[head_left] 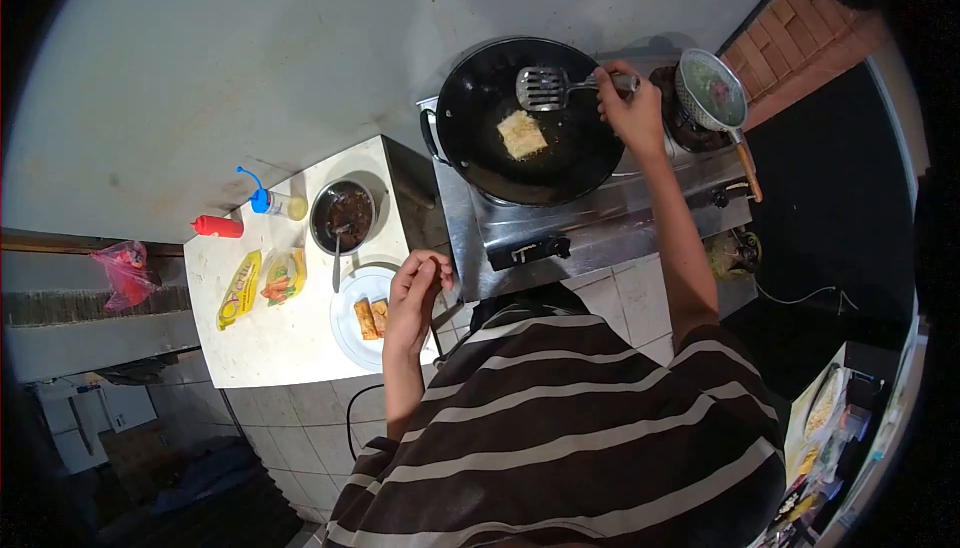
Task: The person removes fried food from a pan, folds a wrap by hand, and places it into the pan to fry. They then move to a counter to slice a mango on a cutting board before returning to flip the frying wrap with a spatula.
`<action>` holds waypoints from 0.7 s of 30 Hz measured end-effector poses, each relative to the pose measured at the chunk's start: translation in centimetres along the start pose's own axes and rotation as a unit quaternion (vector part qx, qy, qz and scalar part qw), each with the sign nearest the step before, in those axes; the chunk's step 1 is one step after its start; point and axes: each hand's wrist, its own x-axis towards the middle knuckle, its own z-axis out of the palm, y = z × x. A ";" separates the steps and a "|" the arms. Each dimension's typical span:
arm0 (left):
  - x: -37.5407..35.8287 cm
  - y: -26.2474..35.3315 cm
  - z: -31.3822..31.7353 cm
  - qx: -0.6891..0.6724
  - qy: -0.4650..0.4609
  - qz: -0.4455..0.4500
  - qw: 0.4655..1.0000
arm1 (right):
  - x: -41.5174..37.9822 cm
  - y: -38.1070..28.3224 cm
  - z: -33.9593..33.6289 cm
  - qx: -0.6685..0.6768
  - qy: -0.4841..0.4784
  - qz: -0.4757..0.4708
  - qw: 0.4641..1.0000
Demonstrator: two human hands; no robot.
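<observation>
My right hand (630, 113) grips the handle of a slotted metal spatula (543, 89), held over a black wok (590, 163). Below the spatula's head, a flat, squarish, pale-golden piece of food (522, 135) lies in the wok with a little oil around it. My left hand (416, 293) is loosely closed, its fingers curled, and I see nothing in it. It hovers by the right rim of a white plate (347, 341), which carries two browned fried pieces (367, 320). Part of the plate is hidden behind that hand.
The wok sits on a steel gas stove (600, 223); a handled strainer or pan (712, 93) stands on the right burner. On the white table (290, 348) are a steel bowl (343, 216) with dark filling and a spoon, a red squeeze bottle (217, 227), a blue-capped bottle (275, 204) and yellow packets (240, 291).
</observation>
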 end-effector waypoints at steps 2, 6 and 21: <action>0.1 -0.1 -0.3 -0.005 -0.008 -0.002 1.000 | 0.5 1.2 -0.2 -0.049 0.022 -0.038 0.998; 0.3 0.0 -0.6 -0.012 -0.019 -0.002 1.000 | 0.5 2.0 -0.2 -0.113 0.028 -0.065 0.991; 0.2 0.4 -0.5 0.005 0.000 0.001 1.000 | -1.2 0.7 0.6 -0.039 -0.020 -0.023 0.999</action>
